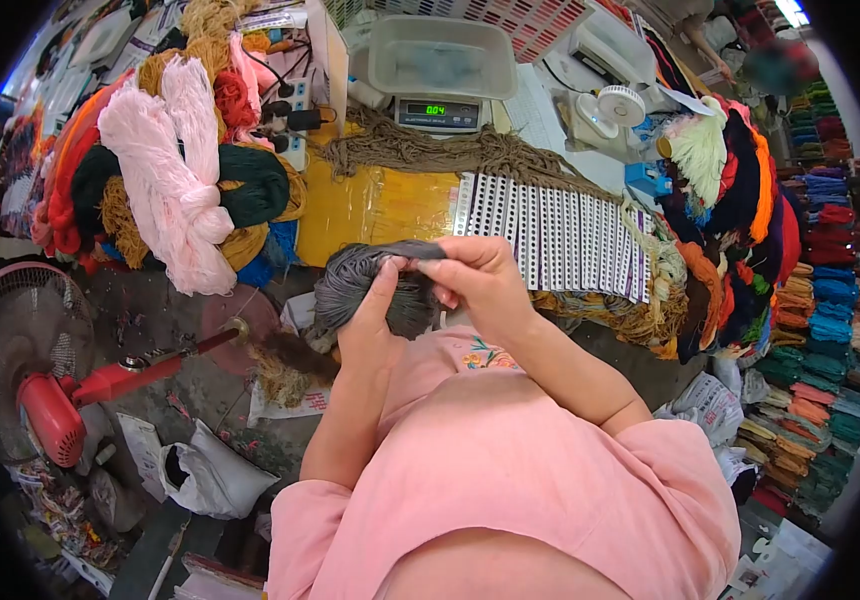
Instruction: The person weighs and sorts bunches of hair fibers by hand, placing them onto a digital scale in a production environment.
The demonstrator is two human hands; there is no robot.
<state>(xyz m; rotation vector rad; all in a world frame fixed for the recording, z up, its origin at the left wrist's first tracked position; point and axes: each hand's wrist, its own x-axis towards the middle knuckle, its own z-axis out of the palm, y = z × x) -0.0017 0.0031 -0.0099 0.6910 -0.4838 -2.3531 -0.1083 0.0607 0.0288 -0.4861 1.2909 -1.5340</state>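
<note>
A bundle of dark grey yarn (360, 290) is held up in front of my chest, past the near edge of the table. My left hand (375, 320) grips its right side, with the thumb pressed on top. My right hand (480, 280) pinches a twisted end of the same yarn, close to the left fingertips. Beyond the hands lie a yellow taped board (380, 210), a long brown skein (450, 150) and a row of white cards with holes (550, 232). At the back, a clear plastic tub (440, 55) sits on a digital scale (438, 113) with a green display.
Pink skeins (175, 180) and other coloured yarn hang over the table's left side. More yarn (750, 190) is heaped at right, near a small white fan (620, 105). A red floor fan (50, 400) and a white sack (215, 475) stand lower left. Another person's arm (705, 50) shows upper right.
</note>
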